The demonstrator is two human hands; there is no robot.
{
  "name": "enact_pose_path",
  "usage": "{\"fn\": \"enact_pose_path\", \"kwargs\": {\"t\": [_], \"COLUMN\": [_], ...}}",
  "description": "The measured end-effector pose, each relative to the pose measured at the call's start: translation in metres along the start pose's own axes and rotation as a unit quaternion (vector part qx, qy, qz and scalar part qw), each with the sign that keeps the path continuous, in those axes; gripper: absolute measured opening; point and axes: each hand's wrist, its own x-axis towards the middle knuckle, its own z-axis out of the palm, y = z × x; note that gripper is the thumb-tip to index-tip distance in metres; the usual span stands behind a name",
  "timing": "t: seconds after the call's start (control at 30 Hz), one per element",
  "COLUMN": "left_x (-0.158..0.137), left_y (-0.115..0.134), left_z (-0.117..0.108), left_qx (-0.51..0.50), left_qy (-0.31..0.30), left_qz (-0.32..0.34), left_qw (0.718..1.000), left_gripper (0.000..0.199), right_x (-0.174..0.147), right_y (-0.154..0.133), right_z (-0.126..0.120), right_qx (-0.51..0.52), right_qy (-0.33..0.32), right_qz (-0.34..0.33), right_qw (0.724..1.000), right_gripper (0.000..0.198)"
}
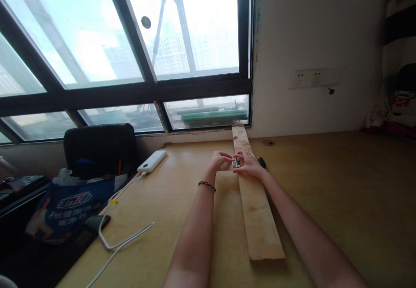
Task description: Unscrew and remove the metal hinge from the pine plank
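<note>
The small metal piece [236, 162] appeared light, stiff and perhaps slippery, best pinched by its edges. It lay between the left hand [222, 161] and right hand [250, 165], fingertips of both closed around it, over the plank [260, 214]; whether it touched the wood could not be told.

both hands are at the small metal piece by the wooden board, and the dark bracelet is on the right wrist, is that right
Not quite: the head view shows the dark bracelet on the left wrist, not the right. The left hand and right hand are both at the small metal piece by the wooden board.
</note>
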Motion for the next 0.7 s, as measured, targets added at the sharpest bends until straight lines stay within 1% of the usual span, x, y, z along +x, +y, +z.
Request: {"fn": "enact_pose_path", "kwargs": {"t": [0.13, 0.27, 0.4, 0.5, 0.7], "left_x": [0.0002, 0.0, -0.0008, -0.0016, -0.0057], "left_y": [-0.0087, -0.009, -0.008, -0.0072, -0.0022], "left_z": [0.0007, 0.0004, -0.0002, 0.0, 0.0011], "left_qx": [-0.034, -0.055, -0.079, -0.08, -0.04], "left_qy": [-0.016, -0.03, -0.048, -0.059, -0.039], "left_qz": [-0.03, -0.05, -0.049, -0.049, -0.038], "left_qw": [0.999, 0.997, 0.994, 0.994, 0.998], "left_gripper": [0.027, 0.028, 0.029, 0.028, 0.03], "right_x": [0.0006, 0.001, 0.0015, 0.0017, 0.0022], "right_y": [0.0002, -0.0003, 0.0, 0.0011, 0.0033], "right_z": [-0.0001, -0.0003, 0.0002, 0.0012, 0.003], "right_qx": [0.003, -0.003, -0.007, -0.007, -0.015], "right_qy": [-0.005, -0.008, -0.012, -0.01, -0.014], "right_qz": [-0.002, 0.006, 0.007, 0.003, -0.003], "right_qw": [1.0, 1.0, 1.0, 1.0, 1.0], "right_gripper": [0.063, 0.063, 0.062, 0.063, 0.064]}}
